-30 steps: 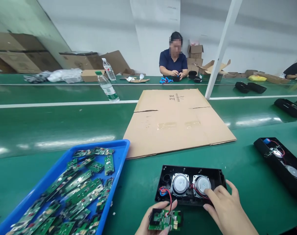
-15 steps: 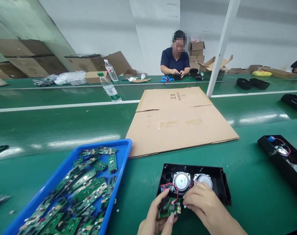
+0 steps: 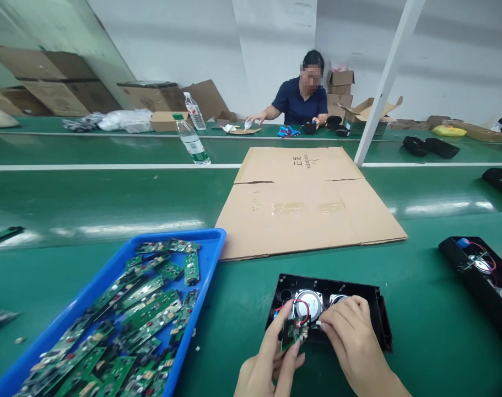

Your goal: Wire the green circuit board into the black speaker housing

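Observation:
A black speaker housing (image 3: 378,322) with two round silver speaker drivers (image 3: 308,300) lies open on the green belt in front of me. My left hand (image 3: 267,366) pinches a small green circuit board (image 3: 291,332), held on edge at the housing's near rim. Red wires (image 3: 303,306) loop from the board into the housing. My right hand (image 3: 352,344) rests over the right driver, its fingertips touching the board's right end.
A blue tray (image 3: 211,248) heaped with several green circuit boards sits at my left. A flattened cardboard sheet (image 3: 308,209) lies beyond the housing. Another open housing (image 3: 478,273) is at right. A water bottle (image 3: 192,140) and a seated person (image 3: 302,96) are across the belt.
My left hand has lifted the circuit board from flat near the table's edge up to the housing and turned it on edge. My right hand has moved left onto the board.

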Available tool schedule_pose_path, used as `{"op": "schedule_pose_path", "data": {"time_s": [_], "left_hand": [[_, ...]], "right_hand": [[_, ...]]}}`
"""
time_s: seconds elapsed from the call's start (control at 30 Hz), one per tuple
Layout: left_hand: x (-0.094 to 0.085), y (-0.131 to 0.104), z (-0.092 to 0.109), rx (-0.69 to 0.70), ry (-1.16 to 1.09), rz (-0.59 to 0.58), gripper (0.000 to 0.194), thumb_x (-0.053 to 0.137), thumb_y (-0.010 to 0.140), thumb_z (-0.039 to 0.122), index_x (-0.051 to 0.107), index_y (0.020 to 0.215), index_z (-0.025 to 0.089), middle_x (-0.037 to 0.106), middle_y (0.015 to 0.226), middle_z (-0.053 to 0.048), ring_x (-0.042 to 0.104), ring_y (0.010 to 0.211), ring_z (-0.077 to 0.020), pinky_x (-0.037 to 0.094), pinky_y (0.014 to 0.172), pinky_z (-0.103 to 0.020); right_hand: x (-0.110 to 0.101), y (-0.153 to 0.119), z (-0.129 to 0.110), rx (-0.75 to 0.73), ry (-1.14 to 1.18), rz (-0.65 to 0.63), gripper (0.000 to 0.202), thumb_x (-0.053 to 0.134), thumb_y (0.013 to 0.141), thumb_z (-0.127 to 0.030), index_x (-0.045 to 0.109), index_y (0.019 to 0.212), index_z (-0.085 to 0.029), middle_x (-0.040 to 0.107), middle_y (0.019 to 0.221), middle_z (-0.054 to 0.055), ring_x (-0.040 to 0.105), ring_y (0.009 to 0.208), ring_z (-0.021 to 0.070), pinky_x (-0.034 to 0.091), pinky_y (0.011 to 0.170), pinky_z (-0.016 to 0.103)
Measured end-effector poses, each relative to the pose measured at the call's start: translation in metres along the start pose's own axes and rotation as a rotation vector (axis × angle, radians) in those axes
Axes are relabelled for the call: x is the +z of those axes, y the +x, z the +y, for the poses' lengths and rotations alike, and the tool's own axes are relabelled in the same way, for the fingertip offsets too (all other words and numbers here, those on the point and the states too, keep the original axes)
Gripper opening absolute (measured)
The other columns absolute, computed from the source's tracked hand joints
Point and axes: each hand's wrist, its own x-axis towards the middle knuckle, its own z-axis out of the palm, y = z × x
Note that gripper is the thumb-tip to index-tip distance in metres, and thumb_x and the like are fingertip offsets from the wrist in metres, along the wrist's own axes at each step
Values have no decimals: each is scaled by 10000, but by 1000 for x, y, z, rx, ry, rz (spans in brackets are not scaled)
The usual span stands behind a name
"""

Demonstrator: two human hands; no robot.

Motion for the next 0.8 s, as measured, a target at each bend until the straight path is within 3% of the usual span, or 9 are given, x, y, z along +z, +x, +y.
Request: {"op": "schedule_pose_path", "data": {"time_s": [0.27, 0.5, 0.8], "left_hand": [[8, 5, -25, 195, 75, -100, 383, 382, 923, 398, 523, 1275, 340, 780, 966, 7, 750, 774, -160, 567, 684, -164], [5, 9, -25, 331, 191, -121, 400, 378, 916, 279, 452, 1297, 379, 769, 861, 38, 737, 705, -119, 529, 673, -127], [10, 11, -18, 486, 251, -163, 527, 402, 894, 122, 343, 1372, 336, 720, 1120, -24, 711, 919, -165, 518, 787, -190]], "right_hand": [[-1, 1, 1, -84, -17, -61, 197, 402, 939, -112, 523, 798, -179, 567, 694, -18, 448, 638, 131, 333, 725, 320], [-1, -1, 4, -71, -2, -84, 193, 396, 940, -96, 523, 813, -165, 543, 701, 1, 438, 636, 137, 337, 678, 305], [13, -14, 11, -126, -95, -38, 276, 341, 963, -109, 555, 797, -163, 564, 722, 30, 451, 647, 158, 349, 700, 351]]}}
